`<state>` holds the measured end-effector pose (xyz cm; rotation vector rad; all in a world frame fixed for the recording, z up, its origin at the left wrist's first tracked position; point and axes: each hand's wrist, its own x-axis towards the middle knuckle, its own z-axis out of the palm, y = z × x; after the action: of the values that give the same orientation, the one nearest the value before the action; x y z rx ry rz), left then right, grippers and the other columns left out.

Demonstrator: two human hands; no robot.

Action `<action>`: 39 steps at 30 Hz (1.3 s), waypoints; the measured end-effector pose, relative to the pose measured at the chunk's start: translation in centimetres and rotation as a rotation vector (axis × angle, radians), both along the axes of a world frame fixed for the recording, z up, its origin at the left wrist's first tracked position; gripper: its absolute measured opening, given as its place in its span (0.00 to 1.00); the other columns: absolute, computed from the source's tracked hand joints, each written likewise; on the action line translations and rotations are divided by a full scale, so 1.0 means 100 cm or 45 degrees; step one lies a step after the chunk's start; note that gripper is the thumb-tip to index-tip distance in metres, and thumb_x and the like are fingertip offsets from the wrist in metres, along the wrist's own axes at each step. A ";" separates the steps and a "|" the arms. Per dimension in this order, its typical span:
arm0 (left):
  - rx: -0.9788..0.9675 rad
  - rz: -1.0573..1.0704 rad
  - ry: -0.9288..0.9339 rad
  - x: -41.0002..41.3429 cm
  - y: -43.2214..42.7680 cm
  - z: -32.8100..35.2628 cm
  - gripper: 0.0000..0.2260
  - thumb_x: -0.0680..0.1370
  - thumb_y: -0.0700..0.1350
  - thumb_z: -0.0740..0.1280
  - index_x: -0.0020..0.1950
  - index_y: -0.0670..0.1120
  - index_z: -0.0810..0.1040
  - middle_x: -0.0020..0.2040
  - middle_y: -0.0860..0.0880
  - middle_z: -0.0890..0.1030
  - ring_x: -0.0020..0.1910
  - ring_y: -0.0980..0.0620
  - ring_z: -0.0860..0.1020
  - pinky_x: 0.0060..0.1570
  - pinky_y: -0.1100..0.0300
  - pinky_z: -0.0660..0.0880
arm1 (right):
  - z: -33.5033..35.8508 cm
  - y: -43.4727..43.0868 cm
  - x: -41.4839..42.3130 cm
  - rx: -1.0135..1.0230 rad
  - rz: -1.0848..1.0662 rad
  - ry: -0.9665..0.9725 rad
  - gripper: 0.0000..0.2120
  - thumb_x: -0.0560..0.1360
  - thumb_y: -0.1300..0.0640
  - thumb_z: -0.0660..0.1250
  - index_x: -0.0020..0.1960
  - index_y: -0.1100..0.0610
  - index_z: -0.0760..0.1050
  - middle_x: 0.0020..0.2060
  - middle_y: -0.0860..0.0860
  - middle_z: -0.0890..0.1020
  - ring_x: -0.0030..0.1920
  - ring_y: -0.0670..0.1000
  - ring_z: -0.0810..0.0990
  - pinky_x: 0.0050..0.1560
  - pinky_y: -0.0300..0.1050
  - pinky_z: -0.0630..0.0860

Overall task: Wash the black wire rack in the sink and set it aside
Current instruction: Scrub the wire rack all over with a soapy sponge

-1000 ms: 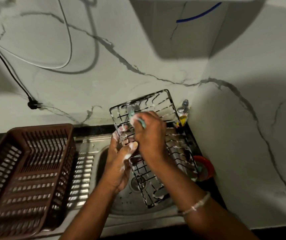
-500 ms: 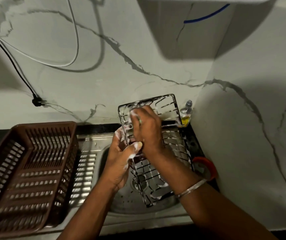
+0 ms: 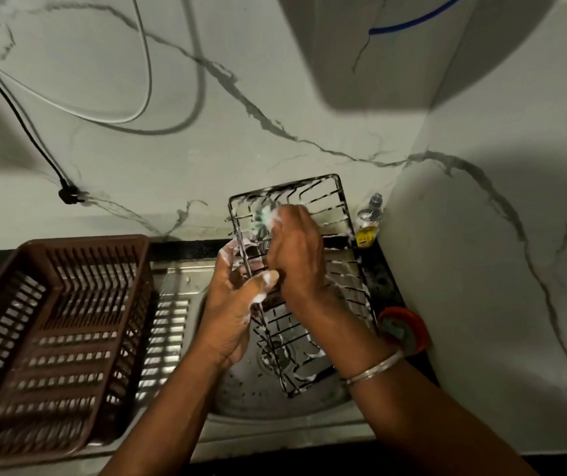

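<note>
The black wire rack [image 3: 347,276] stands tilted in the sink [image 3: 251,396], streaked with foam, its upper end toward 12 o'clock near the marble wall. The left hand [image 3: 237,304] grips the rack's 9 o'clock edge, fingers curled round the wire. The right hand [image 3: 297,252] has its fingers closed on a green scrubber [image 3: 266,213], which is pressed against the rack's upper part. A brown basket [image 3: 51,338] sits at 9 o'clock of the sink, and a small bottle [image 3: 369,223] stands at the rack's 2 o'clock on the tabletop.
</note>
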<state>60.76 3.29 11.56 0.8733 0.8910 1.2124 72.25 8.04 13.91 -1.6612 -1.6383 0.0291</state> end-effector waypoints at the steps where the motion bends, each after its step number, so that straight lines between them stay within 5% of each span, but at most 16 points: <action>1: -0.011 0.001 -0.015 -0.001 0.001 0.000 0.32 0.68 0.46 0.81 0.70 0.56 0.76 0.65 0.45 0.85 0.64 0.44 0.83 0.60 0.45 0.81 | -0.002 -0.003 -0.002 -0.028 0.073 -0.102 0.12 0.77 0.60 0.63 0.59 0.59 0.75 0.53 0.55 0.79 0.49 0.52 0.77 0.42 0.41 0.68; 5: -0.024 0.046 0.010 0.000 0.001 -0.001 0.31 0.69 0.43 0.78 0.70 0.57 0.75 0.65 0.47 0.85 0.62 0.47 0.84 0.50 0.57 0.84 | 0.000 0.004 0.015 -0.190 -0.222 -0.071 0.19 0.79 0.62 0.68 0.68 0.59 0.70 0.57 0.55 0.79 0.48 0.53 0.80 0.40 0.42 0.69; 10: -0.035 0.049 -0.004 -0.004 0.003 0.001 0.34 0.69 0.43 0.81 0.72 0.57 0.73 0.62 0.50 0.86 0.61 0.51 0.85 0.61 0.47 0.82 | -0.003 -0.008 0.005 -0.272 -0.087 -0.200 0.13 0.85 0.54 0.60 0.68 0.56 0.63 0.42 0.50 0.76 0.37 0.51 0.78 0.28 0.38 0.62; 13: -0.025 0.036 0.028 0.000 0.003 0.001 0.35 0.69 0.43 0.80 0.74 0.55 0.73 0.65 0.46 0.84 0.63 0.46 0.84 0.58 0.49 0.83 | -0.003 0.004 0.015 -0.265 -0.242 -0.029 0.13 0.86 0.54 0.57 0.68 0.56 0.64 0.39 0.50 0.77 0.36 0.51 0.77 0.30 0.42 0.70; 16: -0.053 0.008 -0.055 -0.003 0.007 -0.001 0.30 0.72 0.42 0.76 0.73 0.52 0.73 0.63 0.45 0.85 0.62 0.45 0.84 0.53 0.50 0.83 | -0.009 -0.017 0.000 -0.156 0.244 -0.087 0.12 0.82 0.56 0.67 0.63 0.54 0.69 0.43 0.49 0.79 0.36 0.49 0.77 0.31 0.44 0.75; 20: -0.064 0.021 -0.015 -0.006 0.008 -0.002 0.33 0.69 0.47 0.80 0.73 0.54 0.74 0.64 0.46 0.85 0.65 0.44 0.83 0.60 0.45 0.81 | -0.016 -0.010 0.008 -0.028 0.087 0.033 0.07 0.80 0.58 0.63 0.54 0.57 0.78 0.50 0.50 0.78 0.47 0.49 0.75 0.39 0.40 0.71; 24: -0.098 0.034 -0.104 -0.007 0.009 -0.002 0.35 0.71 0.44 0.78 0.77 0.51 0.69 0.67 0.42 0.82 0.61 0.46 0.84 0.51 0.52 0.83 | -0.031 -0.024 0.003 0.040 0.473 -0.084 0.09 0.78 0.60 0.63 0.52 0.59 0.81 0.51 0.51 0.79 0.52 0.50 0.76 0.49 0.43 0.77; 27: -0.074 0.037 -0.062 -0.007 0.009 0.000 0.34 0.70 0.46 0.78 0.74 0.51 0.73 0.66 0.44 0.83 0.57 0.50 0.84 0.43 0.59 0.82 | -0.026 -0.013 0.010 0.104 0.186 0.194 0.06 0.78 0.62 0.64 0.50 0.58 0.81 0.50 0.48 0.79 0.50 0.50 0.78 0.45 0.45 0.81; 31: -0.062 -0.018 -0.052 -0.005 0.007 0.000 0.28 0.74 0.43 0.75 0.73 0.45 0.72 0.60 0.46 0.85 0.57 0.48 0.85 0.48 0.53 0.83 | -0.020 -0.024 -0.005 0.028 0.545 0.028 0.04 0.78 0.63 0.69 0.51 0.60 0.82 0.50 0.50 0.79 0.51 0.50 0.77 0.49 0.44 0.79; 35: -0.114 0.031 -0.083 -0.011 0.007 0.001 0.36 0.70 0.46 0.81 0.76 0.52 0.71 0.65 0.44 0.84 0.62 0.44 0.84 0.58 0.44 0.82 | -0.017 -0.030 0.026 -0.044 0.324 -0.115 0.12 0.75 0.64 0.71 0.56 0.55 0.84 0.50 0.45 0.77 0.52 0.46 0.73 0.51 0.41 0.76; 39: -0.134 0.051 -0.072 -0.009 0.004 0.004 0.38 0.72 0.44 0.79 0.79 0.52 0.68 0.64 0.45 0.84 0.49 0.54 0.87 0.37 0.61 0.82 | -0.006 -0.038 0.018 -0.159 0.239 -0.090 0.11 0.77 0.66 0.69 0.57 0.57 0.82 0.50 0.50 0.81 0.47 0.47 0.78 0.48 0.41 0.79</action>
<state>59.82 3.70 11.94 0.7367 0.9221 1.2077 74.04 4.20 13.27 -1.6098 -1.8751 0.1713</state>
